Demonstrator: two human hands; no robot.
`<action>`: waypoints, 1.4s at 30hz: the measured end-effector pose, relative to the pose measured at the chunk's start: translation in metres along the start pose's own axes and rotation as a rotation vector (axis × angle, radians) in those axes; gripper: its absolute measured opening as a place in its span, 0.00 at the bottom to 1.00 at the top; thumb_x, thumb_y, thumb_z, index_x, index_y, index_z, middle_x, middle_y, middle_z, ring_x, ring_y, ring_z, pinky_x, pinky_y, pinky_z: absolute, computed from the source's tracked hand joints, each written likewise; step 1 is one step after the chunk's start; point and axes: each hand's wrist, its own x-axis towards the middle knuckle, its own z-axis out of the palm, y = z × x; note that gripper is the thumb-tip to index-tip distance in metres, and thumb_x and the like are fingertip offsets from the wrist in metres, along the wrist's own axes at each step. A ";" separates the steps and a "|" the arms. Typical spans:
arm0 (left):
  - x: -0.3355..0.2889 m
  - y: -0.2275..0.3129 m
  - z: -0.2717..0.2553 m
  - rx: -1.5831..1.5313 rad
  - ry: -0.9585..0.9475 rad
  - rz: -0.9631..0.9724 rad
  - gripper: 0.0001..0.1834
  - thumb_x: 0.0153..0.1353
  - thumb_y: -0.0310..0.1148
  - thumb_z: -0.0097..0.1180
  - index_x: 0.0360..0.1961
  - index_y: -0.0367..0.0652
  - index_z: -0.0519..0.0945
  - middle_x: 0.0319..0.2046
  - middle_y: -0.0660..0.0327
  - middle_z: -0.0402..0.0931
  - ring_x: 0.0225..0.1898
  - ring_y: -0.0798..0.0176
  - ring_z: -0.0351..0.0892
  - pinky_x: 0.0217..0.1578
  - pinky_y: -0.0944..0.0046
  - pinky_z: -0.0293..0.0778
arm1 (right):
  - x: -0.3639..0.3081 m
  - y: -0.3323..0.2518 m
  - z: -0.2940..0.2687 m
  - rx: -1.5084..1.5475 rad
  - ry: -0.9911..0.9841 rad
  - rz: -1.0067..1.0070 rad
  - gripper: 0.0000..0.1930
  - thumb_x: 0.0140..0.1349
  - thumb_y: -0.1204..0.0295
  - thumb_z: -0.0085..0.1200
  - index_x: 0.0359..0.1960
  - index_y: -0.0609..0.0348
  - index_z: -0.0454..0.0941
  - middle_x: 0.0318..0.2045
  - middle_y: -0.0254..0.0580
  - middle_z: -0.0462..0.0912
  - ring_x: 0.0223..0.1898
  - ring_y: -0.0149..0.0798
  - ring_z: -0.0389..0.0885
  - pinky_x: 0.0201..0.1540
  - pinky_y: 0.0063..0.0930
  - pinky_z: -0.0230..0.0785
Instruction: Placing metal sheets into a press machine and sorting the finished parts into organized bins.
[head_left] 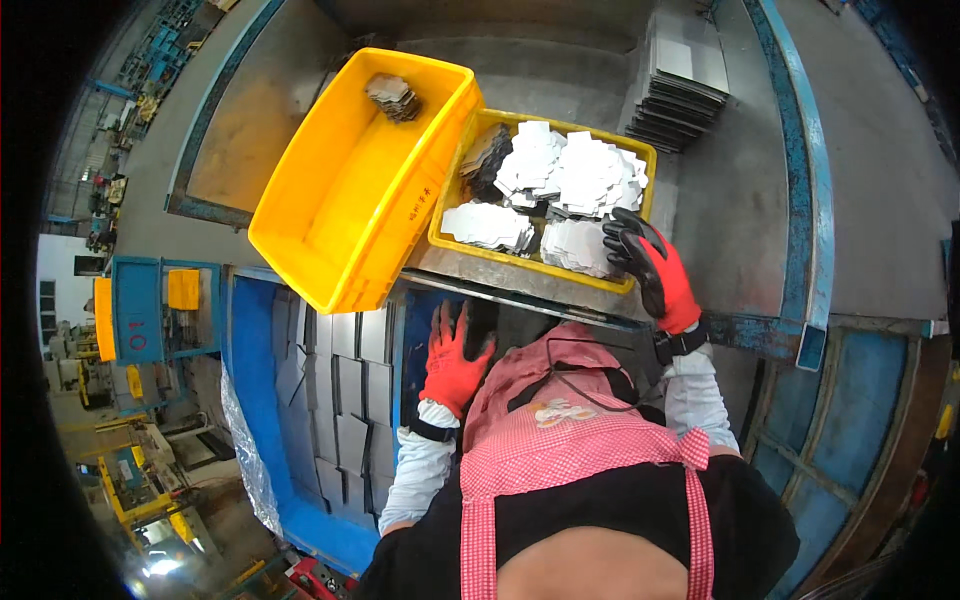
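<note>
My right hand (655, 270), in a red glove with black-coated fingers, reaches over the right front rim of a shallow yellow tray (535, 268). Its fingers are apart and slightly bent, beside the nearest pile of flat silvery metal pieces (578, 247); whether they touch it I cannot tell. Several more piles of these notched pieces (570, 175) lie in the tray, with a darker pile (486, 160) at its left. My left hand (455, 362), also gloved in red, is held low in front of the bench edge, fingers spread and holding nothing.
A deeper yellow crate (340, 190) stands tilted left of the tray, with one small pile of pieces (393, 97) inside. Stacked dark metal sheets (680, 85) stand at the back right. At my left is a blue bin (255, 330) holding rows of metal plates (350, 385).
</note>
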 end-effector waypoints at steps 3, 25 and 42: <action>-0.019 -0.017 -0.002 -0.028 0.014 -0.046 0.37 0.53 0.46 0.54 0.62 0.48 0.55 0.62 0.46 0.46 0.63 0.44 0.45 0.60 0.52 0.48 | 0.013 -0.002 0.010 -0.072 0.025 -0.035 0.20 0.61 0.70 0.47 0.55 0.60 0.65 0.43 0.38 0.75 0.43 0.29 0.73 0.46 0.23 0.66; -0.069 -0.081 0.039 -0.120 0.067 -0.227 0.34 0.54 0.50 0.50 0.58 0.41 0.61 0.59 0.43 0.51 0.61 0.42 0.49 0.59 0.52 0.51 | 0.194 -0.023 0.008 -1.822 0.005 -0.052 0.35 0.39 0.47 0.59 0.47 0.57 0.71 0.47 0.52 0.71 0.51 0.49 0.68 0.54 0.34 0.60; -0.008 -0.021 0.026 -0.145 0.070 -0.100 0.34 0.54 0.47 0.51 0.59 0.44 0.60 0.59 0.42 0.51 0.60 0.42 0.51 0.58 0.54 0.52 | 0.156 -0.029 -0.012 -0.862 0.079 -0.271 0.18 0.42 0.73 0.63 0.37 0.61 0.74 0.29 0.38 0.79 0.31 0.30 0.76 0.35 0.24 0.68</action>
